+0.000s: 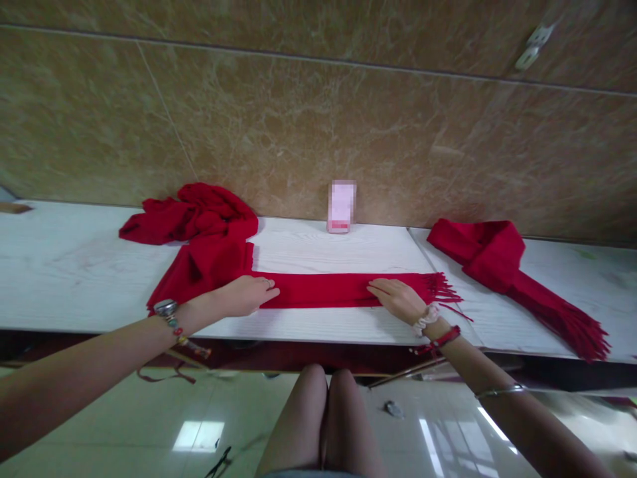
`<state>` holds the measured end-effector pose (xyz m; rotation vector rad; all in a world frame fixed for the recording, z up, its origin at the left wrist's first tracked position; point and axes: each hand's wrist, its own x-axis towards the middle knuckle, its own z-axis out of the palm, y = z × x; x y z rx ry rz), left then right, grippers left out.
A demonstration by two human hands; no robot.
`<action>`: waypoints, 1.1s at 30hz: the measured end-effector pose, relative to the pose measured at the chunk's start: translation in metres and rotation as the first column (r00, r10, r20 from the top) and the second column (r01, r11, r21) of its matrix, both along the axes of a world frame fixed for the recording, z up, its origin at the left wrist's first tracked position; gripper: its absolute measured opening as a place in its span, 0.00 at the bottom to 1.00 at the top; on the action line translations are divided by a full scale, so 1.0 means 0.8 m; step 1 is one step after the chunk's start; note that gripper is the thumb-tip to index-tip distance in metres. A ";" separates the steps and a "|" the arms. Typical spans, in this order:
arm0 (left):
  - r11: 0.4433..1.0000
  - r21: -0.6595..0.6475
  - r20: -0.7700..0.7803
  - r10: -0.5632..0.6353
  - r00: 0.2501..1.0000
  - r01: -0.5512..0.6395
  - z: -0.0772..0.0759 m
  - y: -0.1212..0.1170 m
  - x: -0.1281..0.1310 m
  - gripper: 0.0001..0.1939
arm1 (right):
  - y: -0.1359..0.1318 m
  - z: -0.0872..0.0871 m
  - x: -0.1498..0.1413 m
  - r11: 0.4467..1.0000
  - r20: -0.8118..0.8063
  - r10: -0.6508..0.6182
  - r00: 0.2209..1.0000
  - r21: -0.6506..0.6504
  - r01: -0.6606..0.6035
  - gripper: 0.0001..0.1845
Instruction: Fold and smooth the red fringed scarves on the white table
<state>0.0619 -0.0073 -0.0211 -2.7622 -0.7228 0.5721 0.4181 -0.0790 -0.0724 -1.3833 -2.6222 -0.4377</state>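
A red fringed scarf point(321, 290) lies on the white wood-grain table, with a narrow strip stretched out flat in front of me. My left hand point(249, 295) rests on the strip's left part, fingers extended over the cloth. Towards the fringed right end, my right hand point(395, 299) lies on the same strip with its fingers stretched out. Left of the strip, more red cloth point(209, 265) is spread and bunched; I cannot tell whether it is all one piece with the strip. Both hands are apart, palms down.
Another red scarf point(490, 259), folded over with its fringe to the right, lies on the right. A pink-white upright object point(341, 206), blurred out, stands by the marbled wall point(298, 119). The white table point(308, 325) is narrow, its front edge close to my knees.
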 end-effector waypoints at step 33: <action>0.993 -0.118 -0.077 -0.017 0.997 0.007 0.006 0.002 -0.017 0.38 | -0.030 -0.009 0.012 0.971 -0.028 0.238 0.971 -0.018 -0.238 0.19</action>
